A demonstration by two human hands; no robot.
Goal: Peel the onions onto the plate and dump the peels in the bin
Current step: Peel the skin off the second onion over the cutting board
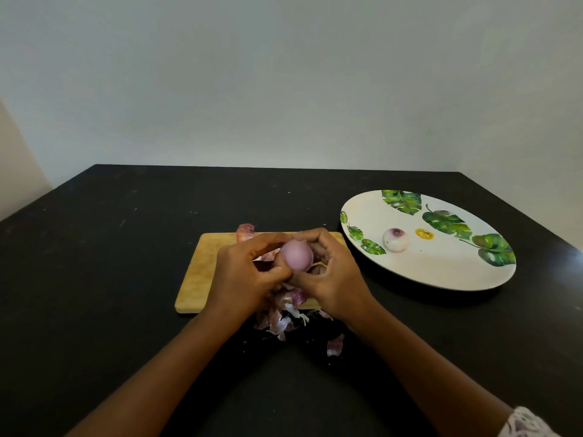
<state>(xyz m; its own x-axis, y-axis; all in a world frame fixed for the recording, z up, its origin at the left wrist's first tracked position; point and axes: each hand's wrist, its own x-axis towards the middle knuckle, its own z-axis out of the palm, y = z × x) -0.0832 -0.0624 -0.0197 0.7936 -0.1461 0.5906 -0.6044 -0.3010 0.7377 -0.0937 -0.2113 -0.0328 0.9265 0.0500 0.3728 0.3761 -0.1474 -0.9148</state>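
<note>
A pale purple onion (296,255) is held between both hands above a wooden cutting board (202,272). My left hand (246,272) grips it from the left and my right hand (331,272) from the right, thumbs meeting at its lower side. Loose purple and white peels (284,320) lie in a heap at the board's near edge and on the table. One more peel (335,345) lies apart, closer to me. A small peeled onion (395,239) rests on the white leaf-patterned plate (441,272) to the right.
The black table (110,263) reaches to a pale wall at the back. A reddish unpeeled onion or peel (245,232) shows at the board's far edge behind my left hand. The plate carries a small yellow mark (424,234). No bin is in view.
</note>
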